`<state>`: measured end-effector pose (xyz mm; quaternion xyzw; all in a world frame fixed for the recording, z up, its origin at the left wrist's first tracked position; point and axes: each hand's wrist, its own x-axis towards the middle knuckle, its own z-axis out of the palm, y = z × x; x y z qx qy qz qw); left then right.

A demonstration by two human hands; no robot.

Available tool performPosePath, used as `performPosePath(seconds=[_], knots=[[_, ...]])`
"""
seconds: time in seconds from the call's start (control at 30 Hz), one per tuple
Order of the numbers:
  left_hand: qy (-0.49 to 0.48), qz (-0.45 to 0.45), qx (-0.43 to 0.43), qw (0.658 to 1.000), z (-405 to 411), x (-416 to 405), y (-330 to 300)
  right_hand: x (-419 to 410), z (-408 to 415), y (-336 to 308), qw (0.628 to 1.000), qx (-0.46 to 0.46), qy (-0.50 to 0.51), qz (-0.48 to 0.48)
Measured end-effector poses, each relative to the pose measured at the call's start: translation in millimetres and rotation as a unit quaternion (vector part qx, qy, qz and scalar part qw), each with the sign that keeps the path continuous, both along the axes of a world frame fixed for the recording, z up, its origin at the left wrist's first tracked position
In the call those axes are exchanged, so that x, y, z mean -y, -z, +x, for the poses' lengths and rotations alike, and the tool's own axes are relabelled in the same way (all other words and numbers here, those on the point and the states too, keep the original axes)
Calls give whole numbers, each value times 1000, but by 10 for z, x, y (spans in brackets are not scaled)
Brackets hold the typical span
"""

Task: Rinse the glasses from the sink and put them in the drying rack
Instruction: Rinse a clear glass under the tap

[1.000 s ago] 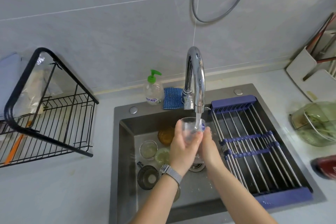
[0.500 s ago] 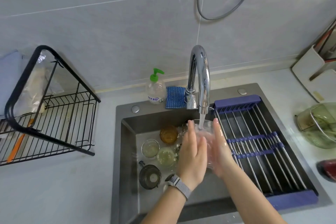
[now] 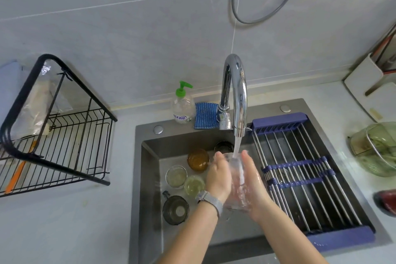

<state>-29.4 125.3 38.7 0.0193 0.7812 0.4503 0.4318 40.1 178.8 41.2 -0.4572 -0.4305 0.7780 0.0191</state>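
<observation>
a clear glass [image 3: 236, 180] is held over the sink [image 3: 147, 178], right under the tap [image 3: 235, 92], and water runs from the tap down into it. the left hand [image 3: 219, 176] is on one side of the glass and the right hand [image 3: 254, 178] is on the other side, so the glass sits between the two palms. the fingers of both hands lie nearly straight and close together, pressed flat on the glass, with the tips pointing up at the tap. a grey watch [image 3: 211, 200] is on the left wrist. more glasses wait on the sink floor beside the left hand: a brown glass [image 3: 198, 159], two pale glasses [image 3: 176, 176] [image 3: 194, 185], a dark cup with a handle [image 3: 175, 210], and a dark glass [image 3: 224, 147] behind the fingers, near the tap. a blue and steel roll rack [image 3: 300, 169] lies over the sink on the right-hand side of the tap. a soap bottle with a green pump [image 3: 183, 105] and a blue cloth [image 3: 205, 115] stand at the sink's back edge, just beside the tap. the black wire drying rack [image 3: 55, 135] stands on the counter [image 3: 64, 221], well apart from the sink, on the left-hand side
</observation>
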Motion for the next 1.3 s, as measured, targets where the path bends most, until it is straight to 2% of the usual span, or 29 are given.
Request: performPosePath(seconds=[0.1,0.23,0.27,0.37,0.4,0.5,0.57,0.63,0.67,0.73,0.8,0.93,1.03,1.17,1.3], knots=[[36,16,-61,997,135,63,-117,-18,-11,65,999,-16,36,-6],[-39,18,37,998,0,99,16,4,-70,48,999,-1,-10,43],[-44,17,27,999,13,102,26,-5,-81,66,999,4,-15,42],[30,34,-91,995,157,178,-82,-10,-83,45,999,-6,2,45],[37,57,-91,994,176,205,-64,-1,-76,51,998,1,7,68],[6,115,3,993,120,258,-27,61,-60,70,986,58,5,157],[-21,136,29,990,93,288,-51,91,-23,82,959,110,21,260],[-30,143,42,988,90,315,-40,170,49,65,927,92,42,361],[-30,147,53,987,84,317,-38,234,91,41,922,63,61,378],[-18,158,65,985,82,302,-52,360,176,6,927,10,87,366],[5,169,60,984,104,287,-54,378,194,-17,935,-2,76,347],[14,191,-20,981,191,268,-45,-27,-25,-57,943,83,-39,321],[22,168,-75,983,126,243,-48,-141,-165,13,963,117,-29,242],[14,159,-42,986,-19,203,-2,150,-89,95,946,62,-20,318],[-22,184,-10,983,70,234,103,14,-154,183,935,104,-25,339]])
